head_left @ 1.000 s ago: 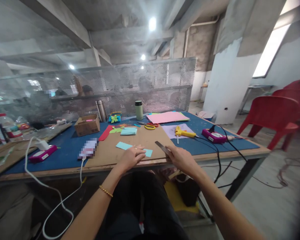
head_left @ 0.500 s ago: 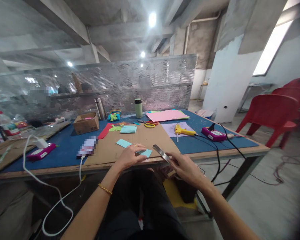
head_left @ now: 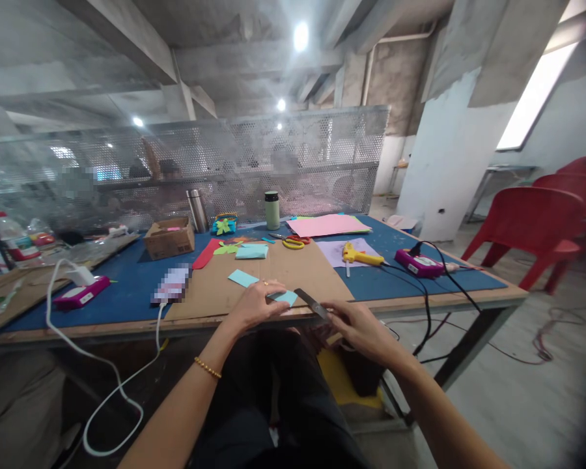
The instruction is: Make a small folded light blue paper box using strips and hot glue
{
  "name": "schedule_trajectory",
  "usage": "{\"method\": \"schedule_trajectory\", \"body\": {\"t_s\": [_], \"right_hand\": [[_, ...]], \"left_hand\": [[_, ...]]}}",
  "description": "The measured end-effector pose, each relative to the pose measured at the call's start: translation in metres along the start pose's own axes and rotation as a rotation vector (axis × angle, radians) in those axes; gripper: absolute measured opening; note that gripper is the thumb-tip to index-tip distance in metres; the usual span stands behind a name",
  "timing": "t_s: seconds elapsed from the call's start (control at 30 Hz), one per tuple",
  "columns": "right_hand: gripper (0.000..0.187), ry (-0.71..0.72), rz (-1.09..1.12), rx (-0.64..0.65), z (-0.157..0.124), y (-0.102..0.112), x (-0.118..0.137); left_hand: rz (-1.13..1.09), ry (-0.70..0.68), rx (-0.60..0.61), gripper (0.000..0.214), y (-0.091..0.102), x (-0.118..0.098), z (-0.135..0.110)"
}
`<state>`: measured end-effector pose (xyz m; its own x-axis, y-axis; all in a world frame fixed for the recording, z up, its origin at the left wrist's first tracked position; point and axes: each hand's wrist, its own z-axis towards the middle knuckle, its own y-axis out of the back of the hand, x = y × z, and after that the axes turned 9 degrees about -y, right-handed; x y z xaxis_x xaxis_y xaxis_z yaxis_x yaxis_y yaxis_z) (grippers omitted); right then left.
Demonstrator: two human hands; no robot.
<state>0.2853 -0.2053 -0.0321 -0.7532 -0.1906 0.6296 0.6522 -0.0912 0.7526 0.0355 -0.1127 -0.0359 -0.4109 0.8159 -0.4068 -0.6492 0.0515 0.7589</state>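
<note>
My left hand [head_left: 260,301] is closed on a small piece of light blue paper [head_left: 287,298] near the table's front edge, thumb below and fingers above. In my right hand [head_left: 359,326] is a flat steel ruler [head_left: 310,302], gripped at its near end. The ruler's far tip lies right beside the paper's right corner; I cannot tell whether they touch. Another light blue strip [head_left: 243,278] lies just beyond my left hand, and a stack of light blue paper [head_left: 252,251] sits farther back. All rest on or over a brown cardboard sheet [head_left: 205,299].
Scissors [head_left: 295,243] lie behind the cardboard. To the right are a yellow glue gun [head_left: 364,255] and a purple power strip [head_left: 418,262] with black cables. A phone [head_left: 172,284], cardboard box [head_left: 170,238] and green bottle [head_left: 272,210] stand around; pink paper [head_left: 329,225] lies at the back.
The steel ruler's tip has shifted slightly left and toward me, closer to the held paper, and its blade has turned darker. My left hand keeps its place on the paper.
</note>
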Motion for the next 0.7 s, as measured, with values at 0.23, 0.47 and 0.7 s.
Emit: {"method": "schedule_trajectory", "body": {"t_s": [0.23, 0.47, 0.7], "right_hand": [[0.038, -0.007, 0.013, -0.026, 0.0014, 0.0076, 0.005], [0.04, -0.02, 0.032, -0.038, 0.0006, 0.0067, 0.0048], [0.039, -0.027, 0.045, 0.008, 0.0016, 0.0047, 0.0021]], "left_hand": [[0.001, -0.007, -0.009, 0.03, -0.0005, 0.0002, -0.0004], [-0.015, -0.009, -0.01, 0.029, -0.0007, 0.0008, 0.0005], [-0.001, -0.013, -0.008, 0.031, -0.0004, 0.0015, -0.0006]]}}
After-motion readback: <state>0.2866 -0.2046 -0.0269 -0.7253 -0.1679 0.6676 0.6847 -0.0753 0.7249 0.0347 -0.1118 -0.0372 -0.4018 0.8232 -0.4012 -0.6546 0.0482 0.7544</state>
